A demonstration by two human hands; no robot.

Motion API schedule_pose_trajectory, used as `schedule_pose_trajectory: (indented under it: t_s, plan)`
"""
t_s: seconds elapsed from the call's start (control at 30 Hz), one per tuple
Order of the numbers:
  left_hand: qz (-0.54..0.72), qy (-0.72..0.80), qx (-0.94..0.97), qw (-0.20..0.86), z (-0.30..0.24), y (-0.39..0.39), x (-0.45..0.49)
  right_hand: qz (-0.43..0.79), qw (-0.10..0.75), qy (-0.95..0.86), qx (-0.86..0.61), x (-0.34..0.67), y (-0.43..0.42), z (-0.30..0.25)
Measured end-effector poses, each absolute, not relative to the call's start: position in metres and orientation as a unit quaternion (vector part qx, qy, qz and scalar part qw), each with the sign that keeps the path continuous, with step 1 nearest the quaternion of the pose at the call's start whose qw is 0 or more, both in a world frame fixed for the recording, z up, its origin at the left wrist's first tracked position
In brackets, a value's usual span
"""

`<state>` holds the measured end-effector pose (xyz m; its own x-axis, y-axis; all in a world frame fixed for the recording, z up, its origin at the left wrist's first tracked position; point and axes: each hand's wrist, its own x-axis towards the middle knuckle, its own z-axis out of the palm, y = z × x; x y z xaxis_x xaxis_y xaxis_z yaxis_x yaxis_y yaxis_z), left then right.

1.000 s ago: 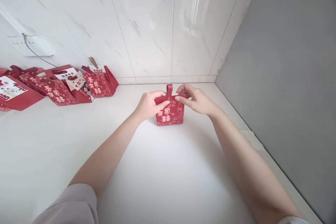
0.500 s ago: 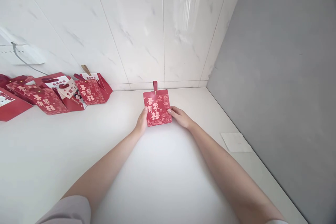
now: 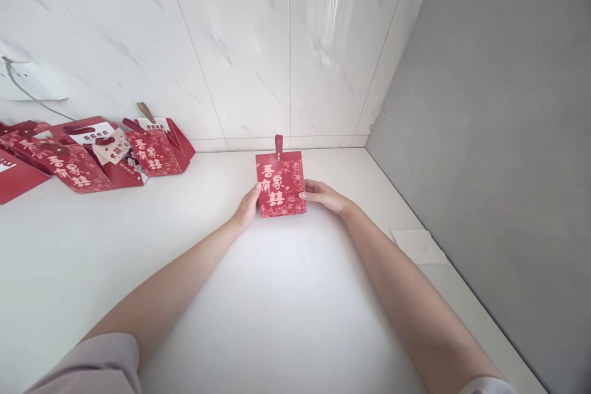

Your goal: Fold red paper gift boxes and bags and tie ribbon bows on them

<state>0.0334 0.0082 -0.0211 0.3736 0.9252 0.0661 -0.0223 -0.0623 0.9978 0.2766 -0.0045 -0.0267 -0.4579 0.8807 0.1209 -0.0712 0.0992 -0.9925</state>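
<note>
A small red gift box (image 3: 281,183) with gold characters and a red tab on top stands upright on the white counter (image 3: 277,308), near the back wall. My left hand (image 3: 248,206) presses its left side and my right hand (image 3: 323,194) holds its right side, fingers closed against the box. Both forearms reach in from the bottom of the view.
Several similar red gift boxes (image 3: 92,157) lie in a row at the back left, under a white wall socket with a cable (image 3: 32,89). A white paper sheet (image 3: 418,245) lies by the grey side wall (image 3: 498,135) at the right. Tiled wall behind.
My hands have dropped from the box's top flap to its two sides. The flap is now closed and the box stands facing me, a little farther from me.
</note>
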Motion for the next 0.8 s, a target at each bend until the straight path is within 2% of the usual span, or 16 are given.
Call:
schedule_pose_trajectory:
  t_s: [0.53,0.6,0.73,0.8]
  plan:
    - [0.412,0.381,0.64,0.524,-0.017,0.005,0.035,0.561,0.405,-0.621,-0.369,0.278,-0.006,-0.027]
    - [0.415,0.379,0.637,0.528,-0.018,0.005,0.036,0.504,0.396,-0.659,-0.394,0.277,-0.004,-0.029]
    - [0.424,0.378,0.608,0.555,-0.021,0.007,0.037,0.274,0.325,-0.737,-0.526,0.278,-0.001,-0.037]
    - [0.427,0.378,0.594,0.567,-0.022,0.008,0.037,0.219,0.29,-0.743,-0.562,0.28,0.0,-0.041]
